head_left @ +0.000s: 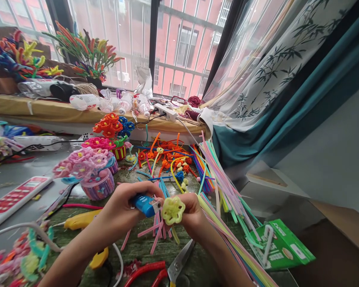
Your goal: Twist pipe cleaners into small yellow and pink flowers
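My left hand point(122, 203) is closed around a blue lighter point(145, 205), whose metal tip points toward my right hand. My right hand point(191, 213) pinches a small yellow-green pipe-cleaner flower point(173, 210) by its stem, and the flower sits just beyond the lighter's tip. I cannot see a flame. Pink pipe-cleaner stems point(155, 231) lie on the tabletop beneath my hands, and long pastel pipe cleaners point(227, 199) fan out to the right of my right hand.
Steel scissors point(179, 263) and a yellow glue gun point(80, 219) lie near my hands. Behind them are orange pipe-cleaner pieces point(170, 155) and a pink pipe-cleaner flower pot point(97, 185). A green box point(279, 247) sits at the right, and a barred window is beyond.
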A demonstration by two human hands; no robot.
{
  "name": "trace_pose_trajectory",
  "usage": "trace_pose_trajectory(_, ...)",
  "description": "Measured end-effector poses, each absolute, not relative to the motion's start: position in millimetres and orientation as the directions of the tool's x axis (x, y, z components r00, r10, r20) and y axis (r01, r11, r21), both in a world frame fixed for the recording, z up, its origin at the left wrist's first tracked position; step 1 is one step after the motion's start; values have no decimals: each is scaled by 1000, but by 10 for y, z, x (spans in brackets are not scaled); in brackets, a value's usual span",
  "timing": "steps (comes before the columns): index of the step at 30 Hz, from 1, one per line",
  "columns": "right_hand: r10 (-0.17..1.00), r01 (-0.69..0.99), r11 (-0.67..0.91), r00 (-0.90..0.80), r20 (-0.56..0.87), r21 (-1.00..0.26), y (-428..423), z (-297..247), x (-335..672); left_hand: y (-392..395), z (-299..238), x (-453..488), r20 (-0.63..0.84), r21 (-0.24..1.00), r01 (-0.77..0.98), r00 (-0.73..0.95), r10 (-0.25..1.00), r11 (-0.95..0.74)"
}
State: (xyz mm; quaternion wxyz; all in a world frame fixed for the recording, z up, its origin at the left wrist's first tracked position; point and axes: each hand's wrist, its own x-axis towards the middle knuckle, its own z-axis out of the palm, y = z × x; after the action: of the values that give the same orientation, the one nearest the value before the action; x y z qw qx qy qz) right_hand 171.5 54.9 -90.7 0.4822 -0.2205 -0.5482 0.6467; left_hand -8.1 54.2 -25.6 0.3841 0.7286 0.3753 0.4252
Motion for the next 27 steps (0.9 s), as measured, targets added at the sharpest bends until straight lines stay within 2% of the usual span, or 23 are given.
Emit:
trace_pose_trajectory(5, 861, -315, 45, -469, 196, -948, 542, -915, 1724, 511, -254, -56, 283, 887, 238, 396, 873, -395)
trace_pose_trajectory(12, 845, -307, 1, -508, 165, -952, 549, -942, 1730, 493, -273, -103, 258, 873, 285, 417, 872, -395)
trace_pose_trajectory(15, 850, -286, 41, -494, 184, -957, 547, -888, 1712, 508, -295, -124, 276, 860, 290, 429, 860, -420)
trace_pose_trajectory(18, 853, -253, 161, -451, 264, -954, 552, -812, 1700, 530, -302, -131, 297, 874, 266, 370, 880, -407)
trace_pose_trajectory(21, 850, -232, 292, -382, 363, -928, 564, -742, 1702, 556, -306, -122, 302, 914, 194, 259, 917, -356)
trace_pose_trajectory(27, 852, -243, 354, -315, 419, -903, 601, -792, 1715, 639, -466, -53, 212, 974, -111, 123, 969, -199)
